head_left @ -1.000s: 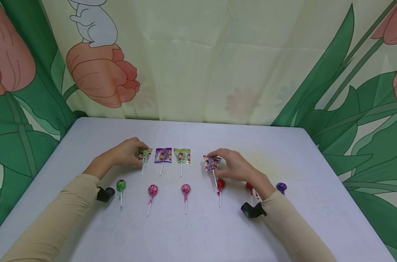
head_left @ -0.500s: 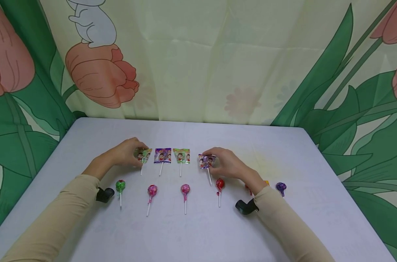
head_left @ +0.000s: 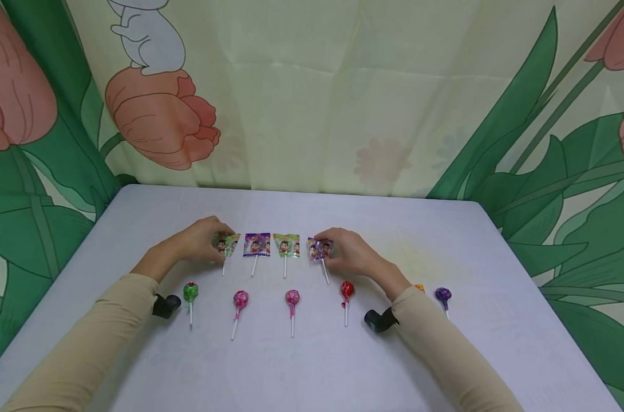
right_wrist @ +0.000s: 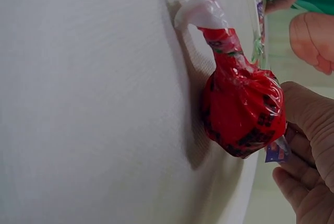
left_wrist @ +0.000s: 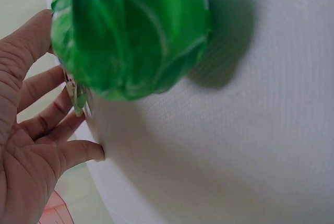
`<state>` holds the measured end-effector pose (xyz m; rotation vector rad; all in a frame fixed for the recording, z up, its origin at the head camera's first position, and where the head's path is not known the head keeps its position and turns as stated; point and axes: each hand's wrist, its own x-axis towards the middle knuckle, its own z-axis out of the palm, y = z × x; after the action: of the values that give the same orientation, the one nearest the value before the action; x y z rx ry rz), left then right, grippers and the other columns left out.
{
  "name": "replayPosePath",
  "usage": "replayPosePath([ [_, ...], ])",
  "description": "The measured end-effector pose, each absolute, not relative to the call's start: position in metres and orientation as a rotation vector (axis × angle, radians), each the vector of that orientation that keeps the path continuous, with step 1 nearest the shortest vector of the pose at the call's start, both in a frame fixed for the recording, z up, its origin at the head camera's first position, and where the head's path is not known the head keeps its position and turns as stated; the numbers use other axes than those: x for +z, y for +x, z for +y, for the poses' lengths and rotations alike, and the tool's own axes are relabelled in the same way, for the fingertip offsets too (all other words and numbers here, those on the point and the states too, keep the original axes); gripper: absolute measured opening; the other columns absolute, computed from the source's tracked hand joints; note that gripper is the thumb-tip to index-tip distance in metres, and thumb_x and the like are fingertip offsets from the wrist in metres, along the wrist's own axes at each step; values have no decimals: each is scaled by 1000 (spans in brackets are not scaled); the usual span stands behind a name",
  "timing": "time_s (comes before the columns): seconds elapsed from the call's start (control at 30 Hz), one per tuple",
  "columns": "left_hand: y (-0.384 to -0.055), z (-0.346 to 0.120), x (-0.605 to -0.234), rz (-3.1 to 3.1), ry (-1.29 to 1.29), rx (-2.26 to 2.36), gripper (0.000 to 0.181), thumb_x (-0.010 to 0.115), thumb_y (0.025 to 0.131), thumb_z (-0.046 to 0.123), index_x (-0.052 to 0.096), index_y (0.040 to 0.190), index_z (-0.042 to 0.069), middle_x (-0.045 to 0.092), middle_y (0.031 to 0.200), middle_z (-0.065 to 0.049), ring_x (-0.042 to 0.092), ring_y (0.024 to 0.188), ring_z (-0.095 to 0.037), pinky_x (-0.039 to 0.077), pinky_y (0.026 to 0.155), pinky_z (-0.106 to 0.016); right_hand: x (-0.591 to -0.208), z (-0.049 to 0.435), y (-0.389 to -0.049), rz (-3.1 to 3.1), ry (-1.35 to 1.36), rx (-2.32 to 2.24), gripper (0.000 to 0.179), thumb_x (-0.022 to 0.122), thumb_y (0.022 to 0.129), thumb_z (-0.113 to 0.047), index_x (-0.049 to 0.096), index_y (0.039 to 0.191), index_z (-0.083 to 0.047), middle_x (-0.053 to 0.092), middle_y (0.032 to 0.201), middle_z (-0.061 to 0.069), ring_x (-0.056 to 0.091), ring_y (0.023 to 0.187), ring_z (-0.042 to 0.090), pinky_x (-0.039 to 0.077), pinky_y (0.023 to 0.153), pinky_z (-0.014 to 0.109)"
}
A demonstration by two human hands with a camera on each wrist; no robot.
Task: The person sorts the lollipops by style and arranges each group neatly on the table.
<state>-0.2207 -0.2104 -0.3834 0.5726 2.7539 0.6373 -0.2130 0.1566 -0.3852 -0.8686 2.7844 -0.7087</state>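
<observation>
One purple lollipop (head_left: 319,249) in right hand (head_left: 354,253), apparently by its wrapper

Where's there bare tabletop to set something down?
Bare table: between the sleeves, on the near side of the round lollipops; also behind the bagged lollipops, up to the far edge. Crowded: between the left hand and right hand, where bagged lollipops sit close together.

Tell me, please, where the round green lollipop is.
In the head view, the round green lollipop lies at left, nearer the camera than the left hand and left of a pink lollipop.
</observation>
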Motion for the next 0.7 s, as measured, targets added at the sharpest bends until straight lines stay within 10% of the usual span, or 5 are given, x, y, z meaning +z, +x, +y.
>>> replayPosePath([
  [0.7,-221,-211,-385,2763,563,619,60,86,78,15,64,131,-4,59,113,-16,55,103,-30,49,96,-50,-392,145,-230,2789,-892,-616,53,76,84,-6,63,135,-1,66,134,14,60,126,30,45,110,46],
])
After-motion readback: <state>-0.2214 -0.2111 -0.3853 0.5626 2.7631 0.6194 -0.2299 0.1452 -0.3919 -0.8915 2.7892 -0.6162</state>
